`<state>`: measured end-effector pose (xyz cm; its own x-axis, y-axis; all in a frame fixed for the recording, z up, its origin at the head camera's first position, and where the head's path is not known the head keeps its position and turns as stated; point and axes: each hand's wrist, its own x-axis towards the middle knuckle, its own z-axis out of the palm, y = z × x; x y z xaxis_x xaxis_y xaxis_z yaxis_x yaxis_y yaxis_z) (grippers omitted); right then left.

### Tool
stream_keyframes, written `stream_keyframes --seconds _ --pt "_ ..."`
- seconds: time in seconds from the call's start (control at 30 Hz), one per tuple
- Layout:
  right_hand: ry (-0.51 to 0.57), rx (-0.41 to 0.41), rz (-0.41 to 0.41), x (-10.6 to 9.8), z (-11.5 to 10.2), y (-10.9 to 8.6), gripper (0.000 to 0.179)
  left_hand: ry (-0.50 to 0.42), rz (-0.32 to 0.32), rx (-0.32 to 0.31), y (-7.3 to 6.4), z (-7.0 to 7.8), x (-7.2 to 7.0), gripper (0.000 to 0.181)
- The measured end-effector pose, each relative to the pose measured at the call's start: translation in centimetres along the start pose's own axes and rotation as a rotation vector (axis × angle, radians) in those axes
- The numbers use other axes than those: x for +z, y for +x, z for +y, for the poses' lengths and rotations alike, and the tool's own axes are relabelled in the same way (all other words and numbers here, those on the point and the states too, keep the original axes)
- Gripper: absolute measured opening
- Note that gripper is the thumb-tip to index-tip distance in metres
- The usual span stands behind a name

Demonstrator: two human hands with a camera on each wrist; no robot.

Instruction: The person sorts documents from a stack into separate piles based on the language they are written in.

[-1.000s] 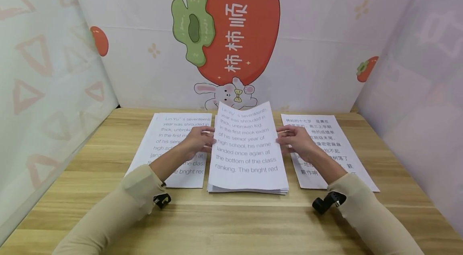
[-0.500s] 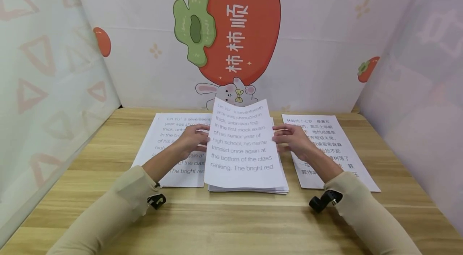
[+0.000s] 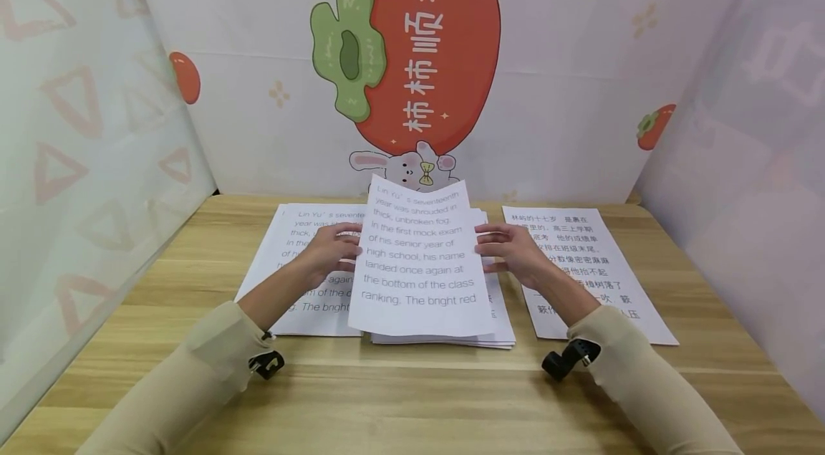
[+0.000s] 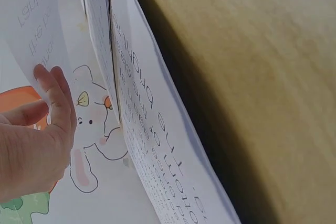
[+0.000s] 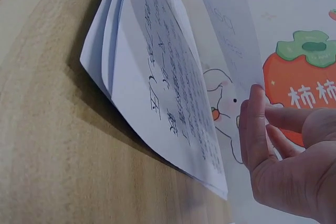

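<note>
Both hands hold a printed sheet of paper (image 3: 419, 254) by its side edges, raised and curving at the top, with English text facing up. My left hand (image 3: 324, 254) pinches its left edge; thumb and fingers of this hand (image 4: 44, 135) show in the left wrist view. At the opposite edge, my right hand (image 3: 518, 254) grips the sheet, its fingertips meeting the paper (image 5: 231, 30) in the right wrist view. Partly hidden below is a middle paper stack (image 3: 501, 326), whose top page (image 5: 163, 82) bears Chinese characters.
To the left lies a pile of English pages (image 3: 277, 243), partly covered by the left forearm. A Chinese-text page (image 3: 586, 247) lies at right. The wooden table (image 3: 412, 398) ends at a patterned backdrop (image 3: 548, 32) with a persimmon and rabbit.
Both hands have carried the sheet leftward off the middle stack, so it now overlaps the left pile. More of the stack's Chinese-printed top page shows at its right side.
</note>
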<state>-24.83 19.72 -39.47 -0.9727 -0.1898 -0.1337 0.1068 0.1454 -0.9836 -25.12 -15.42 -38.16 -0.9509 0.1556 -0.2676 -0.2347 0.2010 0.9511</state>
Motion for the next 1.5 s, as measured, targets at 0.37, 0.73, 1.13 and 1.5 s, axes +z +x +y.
stream_keyframes --seconds 0.37,0.73,1.13,1.5 --pt "0.037 0.015 -0.035 1.9 -0.4 0.6 0.046 0.044 0.039 0.017 -0.8 -0.3 -2.1 0.059" --pt "0.089 0.042 -0.077 3.6 -0.6 1.3 0.049 0.051 0.048 0.018 -1.4 -0.6 -4.0 0.061" --pt "0.086 0.038 -0.116 5.6 -0.7 2.1 0.049 0.065 0.085 0.024 -2.1 -0.9 -5.9 0.061" --pt "0.136 0.036 -0.161 7.5 -0.9 2.7 0.056 0.090 0.133 -0.013 -2.5 -1.5 -7.4 0.059"
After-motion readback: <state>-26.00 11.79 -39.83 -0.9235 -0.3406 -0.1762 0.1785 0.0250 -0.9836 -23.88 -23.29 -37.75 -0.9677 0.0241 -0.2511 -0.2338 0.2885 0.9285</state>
